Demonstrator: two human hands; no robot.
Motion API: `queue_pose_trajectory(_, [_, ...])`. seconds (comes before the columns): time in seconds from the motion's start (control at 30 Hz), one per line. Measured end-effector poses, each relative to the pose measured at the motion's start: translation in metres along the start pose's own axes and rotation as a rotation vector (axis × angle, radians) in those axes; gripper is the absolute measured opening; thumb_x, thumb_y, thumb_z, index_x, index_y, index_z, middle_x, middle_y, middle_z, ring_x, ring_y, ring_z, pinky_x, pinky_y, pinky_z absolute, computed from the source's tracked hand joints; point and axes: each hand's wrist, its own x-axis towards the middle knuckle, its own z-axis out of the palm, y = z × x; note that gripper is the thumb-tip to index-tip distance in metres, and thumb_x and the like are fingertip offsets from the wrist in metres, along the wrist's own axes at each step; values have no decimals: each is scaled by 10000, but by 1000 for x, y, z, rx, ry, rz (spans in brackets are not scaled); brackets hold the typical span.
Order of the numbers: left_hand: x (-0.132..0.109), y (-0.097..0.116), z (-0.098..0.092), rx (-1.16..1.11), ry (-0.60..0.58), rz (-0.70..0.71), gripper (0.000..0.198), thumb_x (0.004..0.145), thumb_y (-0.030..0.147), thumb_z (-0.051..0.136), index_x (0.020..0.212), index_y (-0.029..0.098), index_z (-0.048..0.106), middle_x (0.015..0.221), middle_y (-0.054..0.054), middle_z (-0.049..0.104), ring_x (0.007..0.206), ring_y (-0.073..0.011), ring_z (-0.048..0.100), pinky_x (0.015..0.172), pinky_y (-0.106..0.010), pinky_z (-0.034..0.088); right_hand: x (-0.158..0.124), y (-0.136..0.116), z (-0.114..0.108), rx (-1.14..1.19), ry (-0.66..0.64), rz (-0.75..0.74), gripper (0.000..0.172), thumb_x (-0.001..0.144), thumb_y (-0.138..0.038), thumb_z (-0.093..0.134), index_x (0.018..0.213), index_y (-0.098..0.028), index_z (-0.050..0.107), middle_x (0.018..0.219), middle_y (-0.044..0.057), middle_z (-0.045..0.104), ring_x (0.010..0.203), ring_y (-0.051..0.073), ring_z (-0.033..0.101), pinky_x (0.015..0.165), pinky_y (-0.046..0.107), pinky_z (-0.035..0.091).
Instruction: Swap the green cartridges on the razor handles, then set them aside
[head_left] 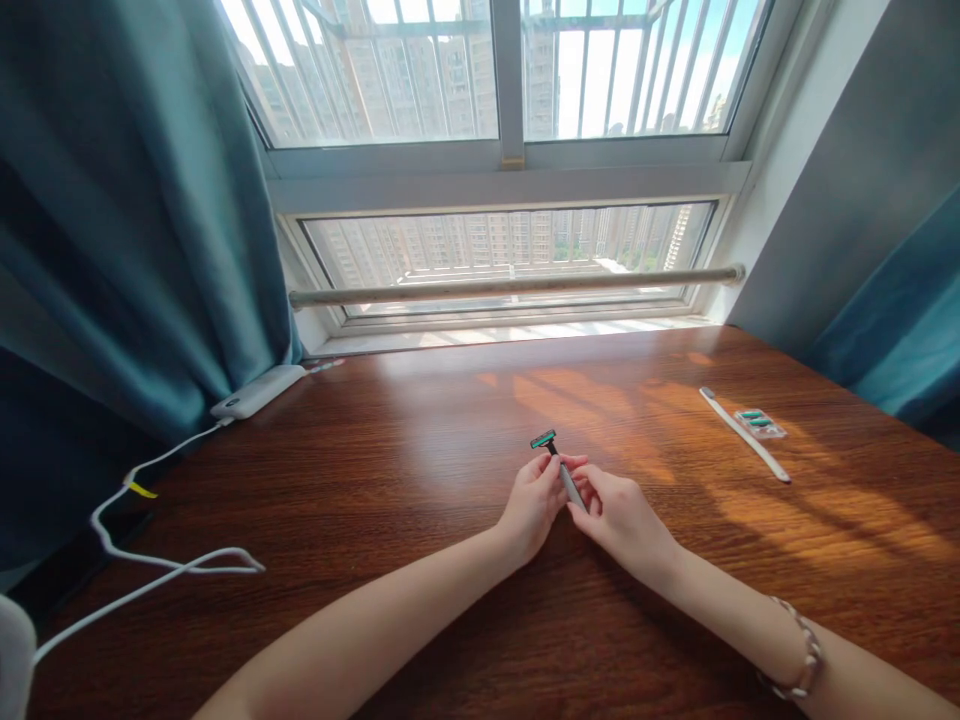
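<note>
Both my hands meet at the middle of a dark wooden table [420, 440] and hold a razor [556, 459] between them. Its green-and-black head points away from me, toward the window, and its grey handle runs back between my fingers. My left hand [533, 502] pinches the handle just below the head with closed fingers. My right hand [621, 512] wraps the lower part of the handle, fingers curled round it. A bracelet sits on my right wrist.
To the right lie a long white strip [745, 436] and a small clear pack of green blade cartridges [760, 424]. A white power bank [256, 391] with a white cable [161, 560] lies at the left by teal curtains [127, 220]. The window is behind the table.
</note>
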Motion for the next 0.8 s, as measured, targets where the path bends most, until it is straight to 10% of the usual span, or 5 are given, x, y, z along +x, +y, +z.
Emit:
queue_pose_trajectory(0.27, [-3, -5, -5, 221, -91, -9, 261, 714, 340, 630, 845, 123, 568, 914, -80, 634, 864, -159, 602, 852, -313, 428, 16, 24, -22, -455, 39, 98, 98, 788, -206, 442, 829, -189, 530, 775, 12, 603, 700, 133, 570, 622, 216, 391])
queue_pose_trajectory(0.53, [-9, -6, -4, 654, -166, 37, 257, 783, 396, 500, 746, 142, 520, 486, 61, 467, 380, -48, 364, 408, -183, 277, 37, 68, -72, -789, 155, 390, 198, 800, -276, 402, 811, -176, 572, 801, 78, 638, 708, 199, 592, 567, 260, 340])
queue_pose_trajectory(0.8, [-19, -6, -5, 1047, -258, 188, 298, 825, 380, 432, 680, 137, 524, 526, 49, 388, 511, -70, 322, 494, -210, 242, 23, 122, -114, -901, 116, 599, 237, 760, -305, 447, 837, -176, 631, 833, 109, 645, 774, 233, 591, 595, 276, 370])
